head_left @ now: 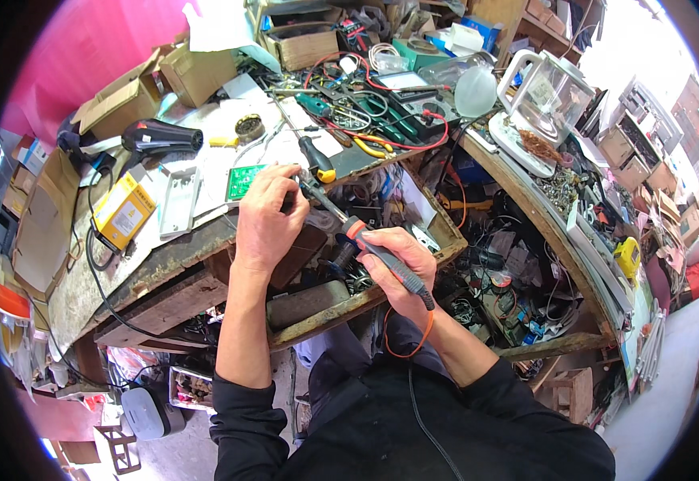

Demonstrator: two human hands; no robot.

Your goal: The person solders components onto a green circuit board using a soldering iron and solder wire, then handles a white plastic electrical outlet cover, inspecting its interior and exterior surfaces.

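My right hand (407,264) grips a soldering iron (356,230) by its red and grey handle. The iron's metal shaft slants up and left, its tip end close to the fingertips of my left hand (267,218). Those left fingers are pinched together; whatever they hold is too small to make out. Just beyond the left hand, a green circuit board (240,183) lies on white paper on the bench, partly covered by that hand. A screwdriver (315,156) with a black and yellow handle rests to the right of the fingers.
An open drawer (349,311) full of parts juts out below my hands. Pliers (373,147), red leads and tools crowd the bench behind. Leftward are a hair dryer (162,137), a yellow box (123,208) and a white plastic case (179,202). A glass jug (553,96) stands right.
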